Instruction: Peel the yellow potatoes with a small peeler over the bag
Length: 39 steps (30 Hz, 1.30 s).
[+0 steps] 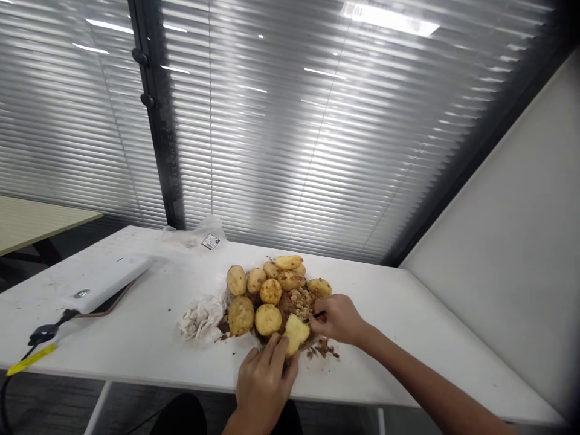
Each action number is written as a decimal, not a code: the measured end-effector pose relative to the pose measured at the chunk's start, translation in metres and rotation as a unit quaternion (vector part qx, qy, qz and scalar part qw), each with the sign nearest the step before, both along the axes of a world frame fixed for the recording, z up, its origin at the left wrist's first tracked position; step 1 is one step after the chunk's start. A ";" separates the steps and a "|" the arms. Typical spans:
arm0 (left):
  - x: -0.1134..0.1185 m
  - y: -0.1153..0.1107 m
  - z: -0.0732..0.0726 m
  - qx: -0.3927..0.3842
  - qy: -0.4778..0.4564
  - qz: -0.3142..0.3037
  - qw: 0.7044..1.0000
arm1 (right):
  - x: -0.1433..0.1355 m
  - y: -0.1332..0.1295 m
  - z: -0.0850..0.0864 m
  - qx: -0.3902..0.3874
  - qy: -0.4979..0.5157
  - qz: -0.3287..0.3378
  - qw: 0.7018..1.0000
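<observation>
A pale yellow, peeled potato piece (296, 334) is held at its lower left by my left hand (267, 377), fingers closed on it. My right hand (339, 318) pinches a thin dark tool (319, 314) whose tip meets the upper right side of that piece; its blade is too small to make out. Behind both hands lies a pile of several potatoes, among them a round cut one (267, 319) and a brown one (241, 315). Brown crumbly scraps (296, 301) sit among them, and more peelings (324, 348) lie under my right wrist.
Crumpled white tissue (202, 318) lies left of the pile on the white table (149, 338). A clear plastic bag (194, 234) rests at the back edge. Farther left are a white device (111, 281) and a black cable with a yellow tag (31, 360). Blinds stand behind.
</observation>
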<state>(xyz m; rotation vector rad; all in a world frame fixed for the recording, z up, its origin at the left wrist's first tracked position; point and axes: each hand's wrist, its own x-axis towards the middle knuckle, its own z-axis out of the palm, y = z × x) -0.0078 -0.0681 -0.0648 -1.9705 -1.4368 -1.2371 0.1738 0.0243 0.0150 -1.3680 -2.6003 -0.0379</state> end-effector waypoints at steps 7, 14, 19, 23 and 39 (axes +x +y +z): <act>0.002 -0.001 0.001 -0.002 -0.021 0.005 1.000 | -0.003 0.001 0.000 0.004 -0.010 0.010 1.000; 0.001 0.001 -0.003 0.006 -0.014 0.006 1.000 | -0.002 0.004 -0.001 0.009 -0.025 -0.029 0.999; 0.000 0.002 -0.006 0.000 -0.004 -0.001 1.000 | -0.001 -0.001 -0.002 -0.005 0.016 0.000 1.000; 0.000 0.001 -0.005 -0.005 -0.001 0.000 1.000 | -0.003 -0.001 -0.002 0.009 0.005 -0.026 1.000; -0.002 0.001 -0.004 0.001 0.008 0.001 1.000 | 0.002 -0.001 -0.003 0.001 0.011 -0.031 0.999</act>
